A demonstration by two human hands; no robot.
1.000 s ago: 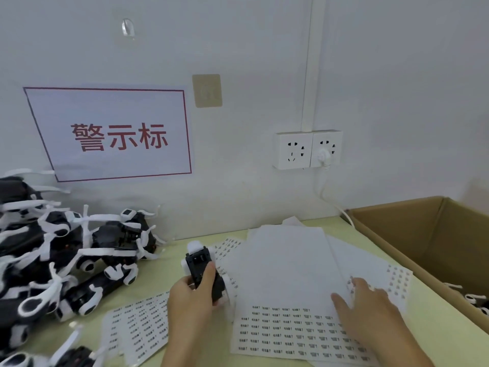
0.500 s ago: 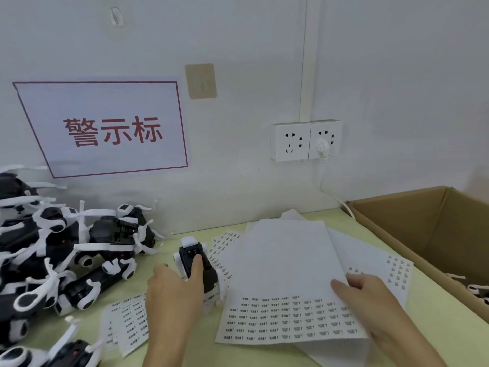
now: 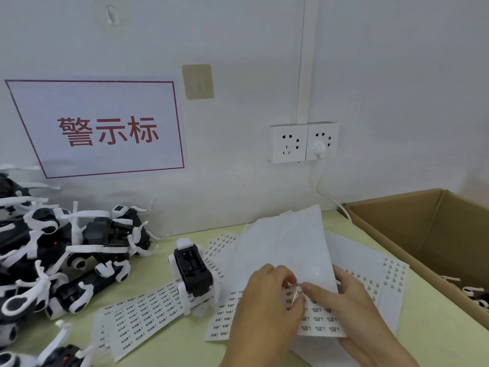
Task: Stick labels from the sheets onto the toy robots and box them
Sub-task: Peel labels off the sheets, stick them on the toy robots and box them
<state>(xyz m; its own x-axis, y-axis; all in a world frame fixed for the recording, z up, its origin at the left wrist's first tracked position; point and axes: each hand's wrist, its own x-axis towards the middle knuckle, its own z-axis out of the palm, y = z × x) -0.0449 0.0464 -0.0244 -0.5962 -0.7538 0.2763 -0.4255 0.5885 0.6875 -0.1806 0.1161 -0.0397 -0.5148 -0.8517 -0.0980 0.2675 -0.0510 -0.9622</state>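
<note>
A black and white toy robot (image 3: 194, 275) lies alone on the yellow-green table, left of the hands. The top label sheet (image 3: 288, 255) lies in front of me, mostly peeled, with rows of small labels near its lower edge. My left hand (image 3: 267, 305) pinches a small clear label (image 3: 295, 288) at the sheet. My right hand (image 3: 352, 311) holds the sheet's right edge, its thumb beside the label. More label sheets (image 3: 143, 317) lie flat to the left. An open cardboard box (image 3: 434, 234) stands at the right.
A pile of black and white toy robots (image 3: 55, 250) with white straps fills the left side. A red-lettered sign (image 3: 103, 128), a wall socket (image 3: 304, 141) with a plugged white cable and another sheet (image 3: 381, 282) beside the box are in view.
My left hand let go of the single toy robot and moved right to the sheet, where it now pinches a label. The robot stays on the table.
</note>
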